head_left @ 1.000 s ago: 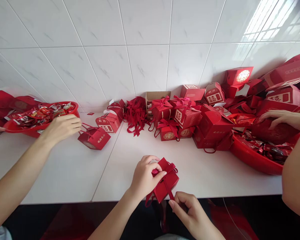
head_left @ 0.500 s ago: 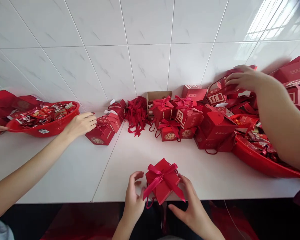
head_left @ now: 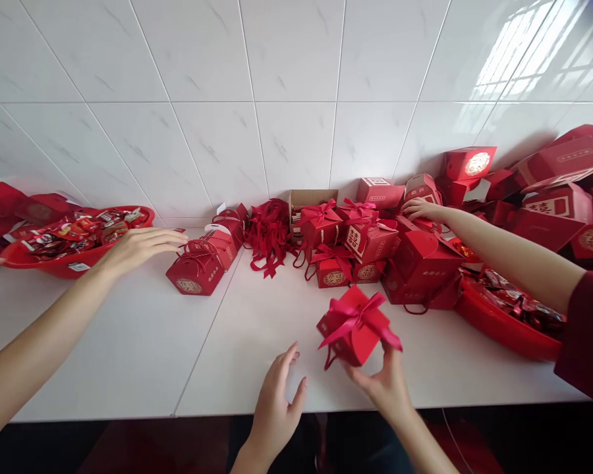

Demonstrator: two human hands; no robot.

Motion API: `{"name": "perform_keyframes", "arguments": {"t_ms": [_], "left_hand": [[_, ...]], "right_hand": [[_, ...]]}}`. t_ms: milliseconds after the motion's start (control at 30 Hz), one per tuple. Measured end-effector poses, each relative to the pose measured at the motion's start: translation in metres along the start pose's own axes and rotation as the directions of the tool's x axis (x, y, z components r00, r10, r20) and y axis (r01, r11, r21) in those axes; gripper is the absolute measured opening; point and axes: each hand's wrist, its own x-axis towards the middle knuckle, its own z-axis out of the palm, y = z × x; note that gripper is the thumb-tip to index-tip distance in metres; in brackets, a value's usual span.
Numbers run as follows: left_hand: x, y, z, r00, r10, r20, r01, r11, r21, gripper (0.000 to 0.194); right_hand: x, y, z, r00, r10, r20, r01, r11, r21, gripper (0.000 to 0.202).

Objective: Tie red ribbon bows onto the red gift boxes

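Observation:
My right hand (head_left: 383,385) holds a small red gift box (head_left: 354,326) from below, lifted a little above the white table (head_left: 257,342). A red ribbon bow is tied across the box top. My left hand (head_left: 277,401) hovers open just left of it over the table's front edge, fingers spread, holding nothing. Behind the box lies a cluster of finished red boxes with bows (head_left: 343,240).
Another person's hand (head_left: 136,247) from the left reaches toward a red handled box (head_left: 195,273). A second person's hand (head_left: 422,209) from the right rests on the box pile. Red baskets of sweets stand at the left (head_left: 79,234) and right (head_left: 504,316). Loose ribbons (head_left: 269,230) lie by the wall.
My right hand has lifted the bowed box up and to the right. My left hand let go of it and opened. The person on the right lowered their arm onto the pile.

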Motion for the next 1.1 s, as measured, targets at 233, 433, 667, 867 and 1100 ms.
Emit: {"name": "perform_keyframes", "arguments": {"t_ms": [233, 433, 667, 867, 1100], "left_hand": [[-0.004, 0.0, 0.008, 0.998, 0.041, -0.04, -0.034, 0.986, 0.161, 0.044], [-0.004, 0.004, 0.009, 0.997, 0.041, -0.062, -0.027, 0.979, 0.204, 0.038], [-0.003, 0.002, 0.011, 0.996, 0.051, -0.074, -0.035, 0.979, 0.202, 0.036], [-0.002, 0.005, 0.005, 0.998, -0.008, -0.057, 0.015, 0.994, 0.109, 0.033], [0.071, -0.012, -0.04, 0.946, -0.246, 0.211, 0.196, 0.952, 0.234, 0.042]], "right_hand": [[0.111, -0.03, -0.012, 0.971, -0.155, -0.184, 0.145, 0.987, -0.065, 0.078], [0.167, -0.013, 0.047, 0.959, -0.098, -0.267, 0.031, 0.97, -0.242, 0.089], [0.151, 0.031, 0.085, 0.992, -0.079, -0.1, 0.08, 0.997, 0.005, 0.061], [0.11, 0.045, 0.074, 0.925, -0.268, 0.27, 0.29, 0.956, -0.044, 0.016], [0.097, 0.053, 0.073, 0.871, -0.242, 0.428, 0.34, 0.925, -0.17, 0.018]]}}
